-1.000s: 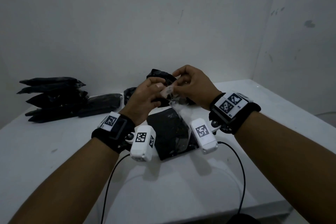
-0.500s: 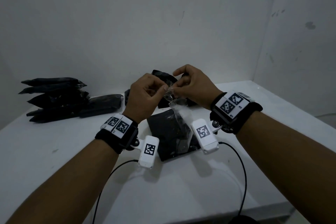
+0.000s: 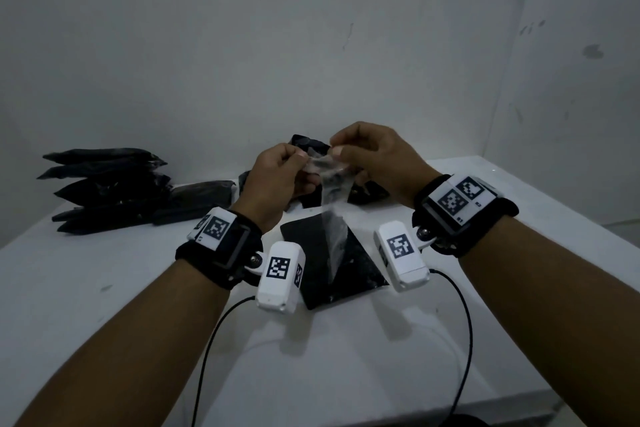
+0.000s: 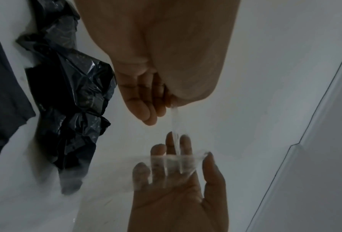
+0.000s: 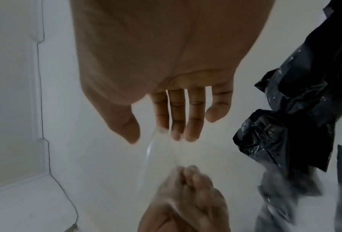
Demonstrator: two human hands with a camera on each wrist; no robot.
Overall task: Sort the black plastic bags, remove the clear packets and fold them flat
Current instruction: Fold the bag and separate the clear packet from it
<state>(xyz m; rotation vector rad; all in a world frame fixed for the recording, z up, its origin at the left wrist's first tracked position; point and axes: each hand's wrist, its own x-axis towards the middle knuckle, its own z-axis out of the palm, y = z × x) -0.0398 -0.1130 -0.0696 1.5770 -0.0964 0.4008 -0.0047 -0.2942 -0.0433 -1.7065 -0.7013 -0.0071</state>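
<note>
Both hands hold a clear packet (image 3: pixel 328 191) in the air over the table. My left hand (image 3: pixel 304 159) pinches its upper left edge, and my right hand (image 3: pixel 335 150) pinches the upper right edge. The film stretches between them and hangs down toward a flat black bag (image 3: pixel 346 270) on the table. In the left wrist view the clear packet (image 4: pixel 173 163) drapes over the right hand's fingers (image 4: pixel 160 157). The right wrist view shows thumb and forefinger closed on the clear packet (image 5: pixel 151 146). What the packet contains cannot be made out.
A stack of black bags (image 3: pixel 104 191) lies at the table's far left. Crumpled black bags (image 3: pixel 306 142) sit behind the hands near the wall, and also show as a crumpled bag (image 4: pixel 72 102) and a crumpled bag (image 5: pixel 285 133). The white table (image 3: pixel 346 357) ends at a front edge near me.
Both hands kept their hold on the clear packet and drew its top edge slightly apart. The left wrist turned, and the film now hangs lower over the flat black bag.
</note>
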